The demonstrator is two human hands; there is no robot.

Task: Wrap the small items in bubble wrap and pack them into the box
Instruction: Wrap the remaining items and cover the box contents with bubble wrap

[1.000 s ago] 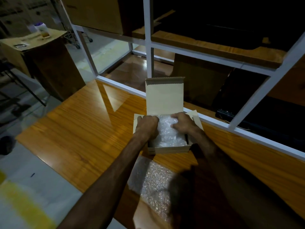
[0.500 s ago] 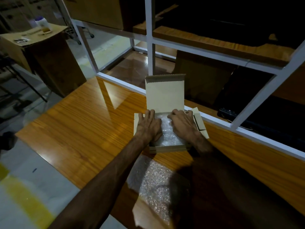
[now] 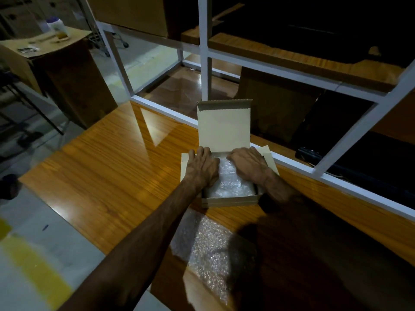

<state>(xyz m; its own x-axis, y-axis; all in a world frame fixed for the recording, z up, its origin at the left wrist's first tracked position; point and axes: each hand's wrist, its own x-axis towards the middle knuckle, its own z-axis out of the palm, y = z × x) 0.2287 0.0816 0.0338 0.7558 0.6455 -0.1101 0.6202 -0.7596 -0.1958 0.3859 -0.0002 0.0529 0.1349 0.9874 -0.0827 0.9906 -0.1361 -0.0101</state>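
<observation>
While both hands lie flat inside it, the box (image 3: 229, 199) sits near the far edge of the bench (image 3: 107, 176), its lid (image 3: 223, 126) standing upright behind. Left hand (image 3: 202, 164) presses the left side of the wrapped bundle (image 3: 231, 182) in the box, fingers straight and close together. Right hand (image 3: 248, 161) presses the bundle's right side, fingers likewise straight and slightly spread. A loose sheet of bubble wrap (image 3: 208, 250) lies on the bench at its near edge, just in front of the box.

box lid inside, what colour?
Pale tan cardboard; the box lid stands open, head view.
</observation>
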